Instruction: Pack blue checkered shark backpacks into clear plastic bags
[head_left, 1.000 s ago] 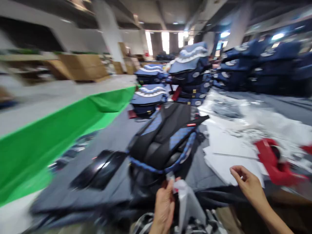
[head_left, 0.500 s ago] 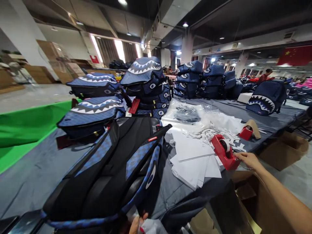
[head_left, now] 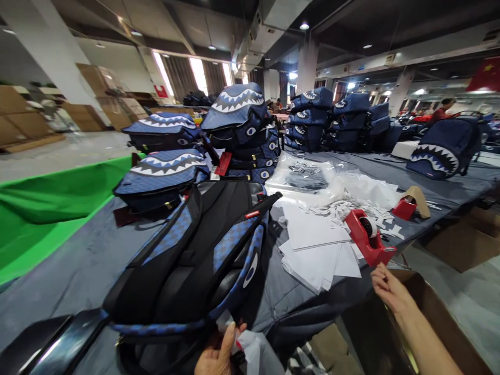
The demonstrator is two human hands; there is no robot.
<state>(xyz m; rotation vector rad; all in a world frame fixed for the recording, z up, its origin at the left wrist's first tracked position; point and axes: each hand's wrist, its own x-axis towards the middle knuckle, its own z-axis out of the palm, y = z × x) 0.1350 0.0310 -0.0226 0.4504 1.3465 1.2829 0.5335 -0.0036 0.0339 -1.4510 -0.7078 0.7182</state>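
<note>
Black and blue, a backpack [head_left: 183, 265] is laid straps-up on the grey-covered counter [head_left: 273, 291]. White plastic [head_left: 260, 351] is held between thumb and fingers by the left grip [head_left: 219, 354], close to the near edge of the backpack. The right grip [head_left: 390, 289] is poised just beside the near end of a red tape dispenser [head_left: 371, 249], its fingers curled narrow; whether anything is pinched there cannot be told. Papers [head_left: 310, 224] are spread between backpack and dispenser, with clear bags [head_left: 304, 182] laid beyond. Shark-mouthed packs [head_left: 234, 122] are stacked behind, and an open carton [head_left: 425, 297] is seen below the right grip.
</note>
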